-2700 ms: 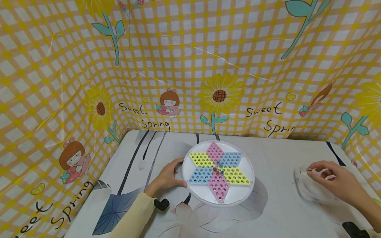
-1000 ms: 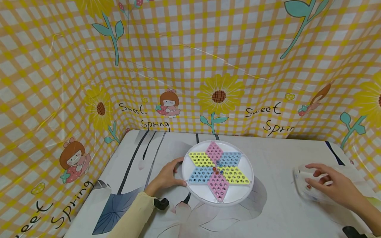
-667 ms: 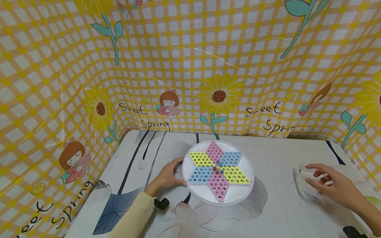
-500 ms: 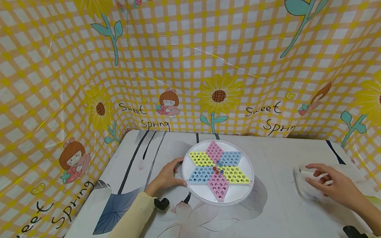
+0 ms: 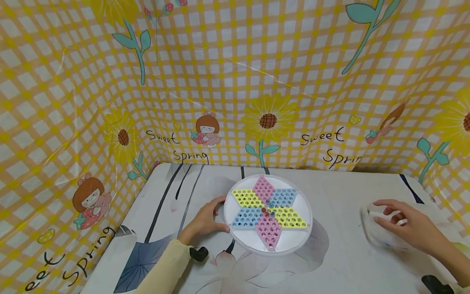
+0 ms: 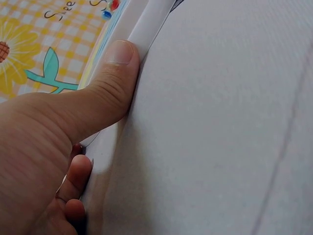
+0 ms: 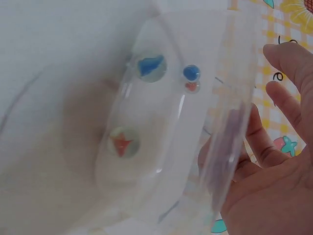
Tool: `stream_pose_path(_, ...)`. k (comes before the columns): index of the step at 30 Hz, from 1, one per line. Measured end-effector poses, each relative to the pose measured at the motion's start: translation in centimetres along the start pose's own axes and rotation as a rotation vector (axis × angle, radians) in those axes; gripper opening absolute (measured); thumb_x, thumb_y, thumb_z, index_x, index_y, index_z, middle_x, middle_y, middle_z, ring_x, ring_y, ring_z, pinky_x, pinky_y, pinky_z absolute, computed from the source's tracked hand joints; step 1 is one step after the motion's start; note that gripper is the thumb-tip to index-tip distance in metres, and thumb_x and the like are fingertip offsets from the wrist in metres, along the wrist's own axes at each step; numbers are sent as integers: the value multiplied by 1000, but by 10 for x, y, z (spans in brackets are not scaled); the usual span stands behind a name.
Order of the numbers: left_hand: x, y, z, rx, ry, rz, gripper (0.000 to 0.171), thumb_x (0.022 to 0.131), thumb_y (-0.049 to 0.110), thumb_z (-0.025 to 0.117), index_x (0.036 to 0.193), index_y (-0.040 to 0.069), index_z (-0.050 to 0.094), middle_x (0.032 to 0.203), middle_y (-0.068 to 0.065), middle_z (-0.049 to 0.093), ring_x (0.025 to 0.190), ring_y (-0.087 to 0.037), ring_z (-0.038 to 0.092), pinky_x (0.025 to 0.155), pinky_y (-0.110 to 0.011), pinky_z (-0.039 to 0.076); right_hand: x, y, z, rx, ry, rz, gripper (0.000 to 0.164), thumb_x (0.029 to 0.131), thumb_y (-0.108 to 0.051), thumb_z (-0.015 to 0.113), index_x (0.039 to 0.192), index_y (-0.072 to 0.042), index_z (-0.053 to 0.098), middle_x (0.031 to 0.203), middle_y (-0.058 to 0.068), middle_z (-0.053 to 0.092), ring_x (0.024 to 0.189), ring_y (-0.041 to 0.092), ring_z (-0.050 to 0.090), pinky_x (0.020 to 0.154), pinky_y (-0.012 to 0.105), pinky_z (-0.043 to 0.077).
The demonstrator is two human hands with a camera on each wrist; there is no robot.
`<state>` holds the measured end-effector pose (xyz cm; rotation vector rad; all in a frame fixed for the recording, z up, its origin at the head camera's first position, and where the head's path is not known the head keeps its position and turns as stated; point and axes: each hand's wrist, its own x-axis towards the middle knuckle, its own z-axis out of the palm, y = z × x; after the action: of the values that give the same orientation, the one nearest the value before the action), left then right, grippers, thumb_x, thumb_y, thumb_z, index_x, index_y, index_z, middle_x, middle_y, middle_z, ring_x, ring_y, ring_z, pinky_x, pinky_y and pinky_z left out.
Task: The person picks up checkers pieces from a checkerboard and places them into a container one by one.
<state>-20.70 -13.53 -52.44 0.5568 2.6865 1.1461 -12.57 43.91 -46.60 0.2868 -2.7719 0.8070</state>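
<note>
A round white Chinese checkers board (image 5: 290, 239) with a pink, yellow and blue star lies mid-table. A few red marbles (image 5: 263, 210) and blue marbles (image 5: 272, 214) sit around its centre. My left hand (image 5: 203, 218) grips the board's left edge, thumb (image 6: 117, 73) pressed on the rim. Over at the right, my right hand (image 5: 413, 224) hovers at a clear plastic box (image 5: 368, 230), its fingers loosely bent and apart, with no marble visible between them. Inside the box, the right wrist view shows a blue-swirled marble (image 7: 150, 66) and an orange-swirled marble (image 7: 123, 142).
The table (image 5: 341, 261) wears a white cloth with dark streaks and flower prints. Yellow checked sheeting (image 5: 312, 49) hangs as walls behind it and at both sides. Small blue and red spots (image 7: 191, 78) also show in the box, as marbles or reflections.
Earlier my right finger and thumb pinched a small reddish marble above the box. They have since parted, and the marble has gone down into the box. My left hand stays at the board's edge.
</note>
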Motion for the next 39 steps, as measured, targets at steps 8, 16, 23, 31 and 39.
stream_pose_path(8,-2,0,1,-9,-4,-2,102,70,29,97,154,13,42,98,-4,50,88,-19,44,72,-31,37,13,-10,-7,-7,-8,-28,43,87,-15,83,125,-8,64,98,11,60,69,0,54,55,25,44)
stream_pose_path(16,-2,0,0,-17,-2,-3,101,70,30,97,154,13,43,97,-4,50,89,-19,44,73,-32,36,24,-21,-10,4,-12,-63,43,87,-16,83,126,-12,64,99,9,61,72,-2,56,56,25,45)
stream_pose_path(23,-1,0,0,-15,0,-5,102,69,30,97,154,13,43,97,-4,50,88,-19,44,73,-31,36,32,-31,-6,-6,-20,-75,42,87,-16,84,125,-12,65,98,6,60,74,-2,56,58,24,46)
stream_pose_path(31,-2,2,0,-12,-1,-9,102,70,30,97,154,12,42,97,-4,50,89,-19,44,74,-31,36,45,-46,2,4,6,-123,40,85,-14,85,121,-13,68,98,4,59,75,-1,55,58,24,46)
stream_pose_path(39,-1,1,0,-10,2,-4,102,70,29,97,154,11,42,97,-4,50,88,-19,44,73,-32,36,58,-61,11,-7,34,-169,39,83,-13,86,119,-15,70,97,1,61,75,1,56,58,25,46)
